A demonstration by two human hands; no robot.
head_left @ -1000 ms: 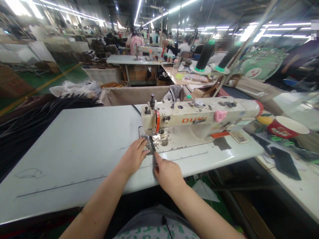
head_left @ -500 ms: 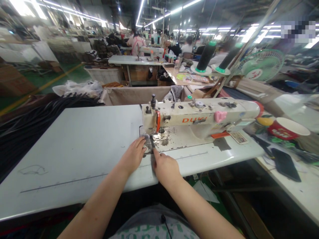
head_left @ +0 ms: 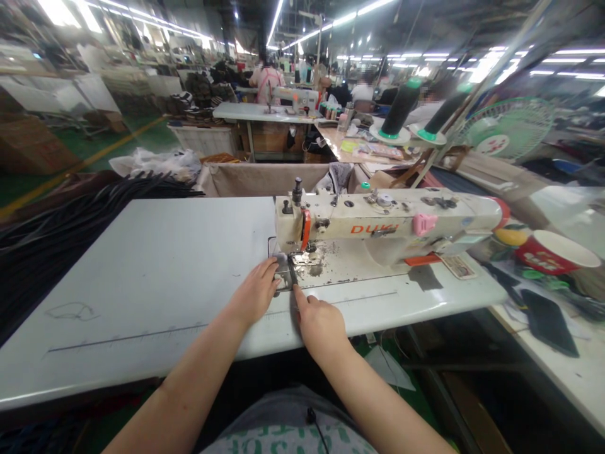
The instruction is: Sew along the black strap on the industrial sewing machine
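Observation:
A sewing machine (head_left: 340, 221) marked in orange letters stands on a white table (head_left: 155, 271). A narrow dark strip (head_left: 293, 275) runs from below its presser foot towards me. My right hand (head_left: 320, 320) has its index fingertip on the near part of this strip, with the other fingers curled in; the palm side is hidden. Just left of the strip, my left hand (head_left: 258, 289) lies with fingers stretched flat on the metal plate (head_left: 283, 282) beside the needle area. The left fingertips hold nothing that I can see.
Long black strips (head_left: 94, 221) lie heaped at the left. Behind the machine is a fabric-lined bin (head_left: 259, 180). Black thread cones (head_left: 401, 112) and a green fan (head_left: 508, 132) stand back right. A red bowl (head_left: 543, 252) and a phone (head_left: 551, 321) rest at the right.
The whole view has shifted slightly, so everything sits a little further right. Both hands keep nearly the same place at the needle area; the dark strip stays under the right fingertip.

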